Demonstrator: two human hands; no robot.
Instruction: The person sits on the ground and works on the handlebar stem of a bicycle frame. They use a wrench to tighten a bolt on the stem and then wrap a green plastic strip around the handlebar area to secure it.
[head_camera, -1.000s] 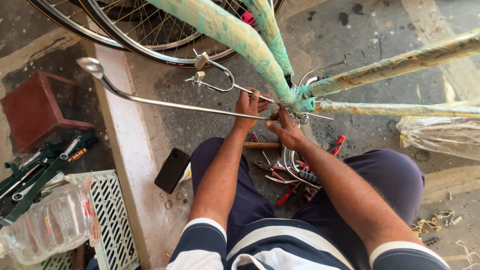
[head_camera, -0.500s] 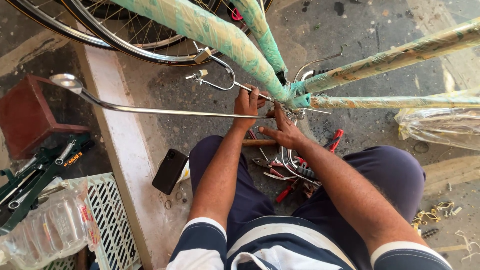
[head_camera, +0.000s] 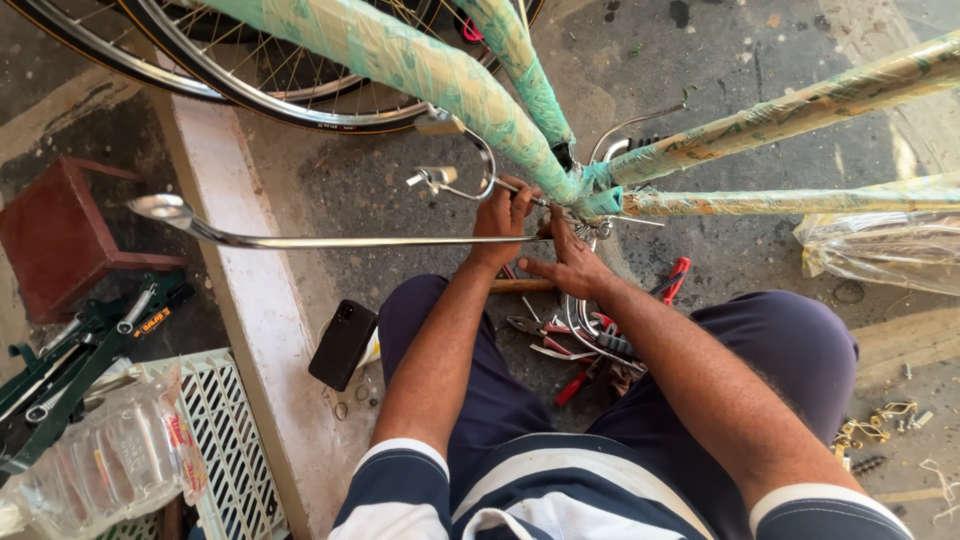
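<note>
The step in hand looks like fitting a long chrome stay rod (head_camera: 340, 241) to the wrapped bicycle frame (head_camera: 430, 75) at its tube junction, at twelve o'clock from the person. The left hand (head_camera: 505, 215) is closed around the rod's inner end, while the right hand (head_camera: 570, 262), fingers half spread, braces at the junction. The rod is thin, shiny, eyeletted at nine o'clock; seating it likely needs careful alignment.

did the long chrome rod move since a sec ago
Cannot tell. The chrome rod holds its place against the left hand and green frame; its drift against the curb matches head-camera motion.
</note>
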